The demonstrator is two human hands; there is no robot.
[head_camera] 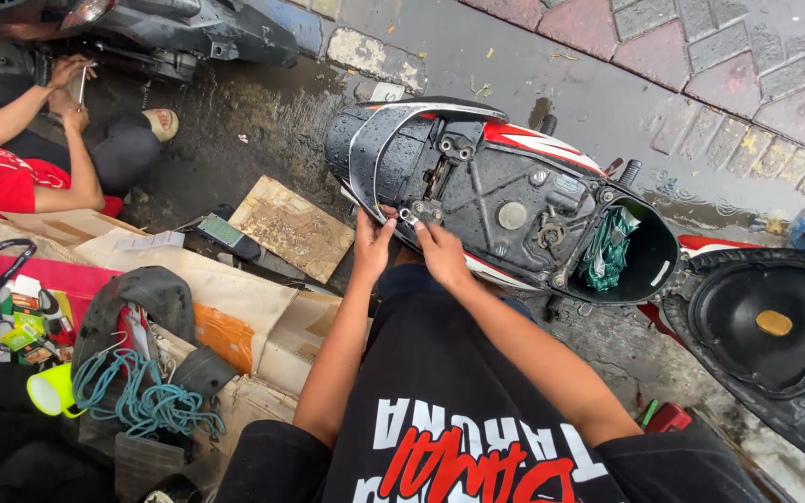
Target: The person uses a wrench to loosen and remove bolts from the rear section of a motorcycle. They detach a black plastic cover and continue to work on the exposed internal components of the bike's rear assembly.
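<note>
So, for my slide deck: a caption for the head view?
Both hands at a wet scooter's open rear frame.

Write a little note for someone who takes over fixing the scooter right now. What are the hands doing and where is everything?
Left hand: fingers pressed on the rear edge of the scooter body, holding no tool that I can see.
Right hand: fingertips at the small metal bracket on the same edge; its grip is unclear.
Seat: flipped open on the right, underside up.
Storage bin: open, green crumpled bag inside.
Done: seat is up, body exposed and wet.
Left: the bracket is still being worked on.
Nearby: cardboard piece on the ground, teal cord at the left. Another person works on a second bike.
</note>
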